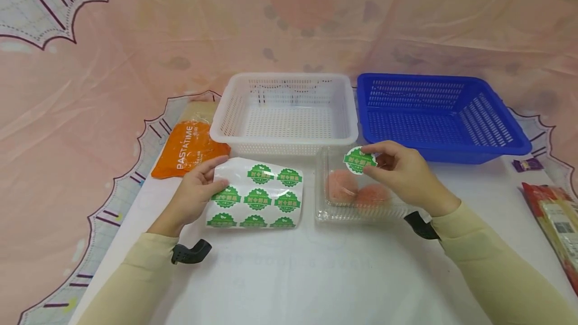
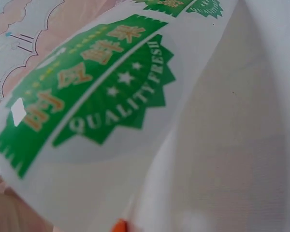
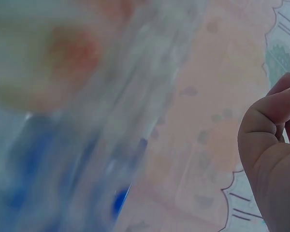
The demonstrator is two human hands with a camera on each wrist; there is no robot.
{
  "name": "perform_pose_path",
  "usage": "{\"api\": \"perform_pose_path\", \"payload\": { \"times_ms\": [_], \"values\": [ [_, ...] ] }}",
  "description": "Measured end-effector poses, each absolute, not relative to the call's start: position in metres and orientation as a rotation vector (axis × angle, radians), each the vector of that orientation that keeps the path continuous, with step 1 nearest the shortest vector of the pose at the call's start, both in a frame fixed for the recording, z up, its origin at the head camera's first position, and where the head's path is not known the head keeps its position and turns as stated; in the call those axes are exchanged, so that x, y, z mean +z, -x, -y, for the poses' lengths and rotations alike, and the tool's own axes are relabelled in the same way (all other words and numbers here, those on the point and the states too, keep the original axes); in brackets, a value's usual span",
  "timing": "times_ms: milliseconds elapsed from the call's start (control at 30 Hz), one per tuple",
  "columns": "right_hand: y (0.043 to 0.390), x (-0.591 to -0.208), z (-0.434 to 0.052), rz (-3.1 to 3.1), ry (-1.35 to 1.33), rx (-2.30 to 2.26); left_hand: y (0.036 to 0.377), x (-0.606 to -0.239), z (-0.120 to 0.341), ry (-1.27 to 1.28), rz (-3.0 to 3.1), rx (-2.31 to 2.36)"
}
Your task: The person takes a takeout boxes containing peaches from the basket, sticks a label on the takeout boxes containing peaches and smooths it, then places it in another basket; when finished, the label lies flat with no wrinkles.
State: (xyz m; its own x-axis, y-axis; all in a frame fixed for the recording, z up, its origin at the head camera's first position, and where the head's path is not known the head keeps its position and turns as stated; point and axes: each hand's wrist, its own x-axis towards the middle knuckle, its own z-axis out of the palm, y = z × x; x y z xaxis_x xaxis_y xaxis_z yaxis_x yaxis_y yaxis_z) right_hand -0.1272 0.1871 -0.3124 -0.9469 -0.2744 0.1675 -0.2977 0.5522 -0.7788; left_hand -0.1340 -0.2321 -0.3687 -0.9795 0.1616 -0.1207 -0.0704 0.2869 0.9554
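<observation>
Head view: right hand [image 1: 403, 174] pinches one round green-and-white sticker [image 1: 358, 160] by its edge, held just above the clear plastic clamshell box [image 1: 326, 164] of pinkish round food. Box sits directly under the grip, touching the front wall of the white perforated plastic basket [image 1: 284, 113]; the blue perforated plastic basket [image 1: 440, 114] is beyond the knuckles. Left hand [image 1: 196, 189] grips the left edge of the glossy white backing sheet of green stickers [image 1: 257, 194], curled, on the table [image 1: 293, 275]. Orange pasta pouch [image 1: 187, 147] lies just beyond that hand.

Step, as I read it: labelling the box. Next needs sticker flat on lid, pressed smooth.

Left wrist view: sheet [image 2: 101, 96] close-up, slick, bowed.

Right wrist view: blurred; curled fingers [image 3: 273, 140], sticker not visible.
</observation>
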Motion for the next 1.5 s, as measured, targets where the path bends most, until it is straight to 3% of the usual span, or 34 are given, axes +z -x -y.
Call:
{"api": "perform_pose_path", "payload": {
  "times_ms": [1500],
  "values": [
    [0.141,-0.328,-0.238,3.024,-0.498,1.131,0.152,-0.391,0.235,-0.021,-2.502,1.353]
  ]
}}
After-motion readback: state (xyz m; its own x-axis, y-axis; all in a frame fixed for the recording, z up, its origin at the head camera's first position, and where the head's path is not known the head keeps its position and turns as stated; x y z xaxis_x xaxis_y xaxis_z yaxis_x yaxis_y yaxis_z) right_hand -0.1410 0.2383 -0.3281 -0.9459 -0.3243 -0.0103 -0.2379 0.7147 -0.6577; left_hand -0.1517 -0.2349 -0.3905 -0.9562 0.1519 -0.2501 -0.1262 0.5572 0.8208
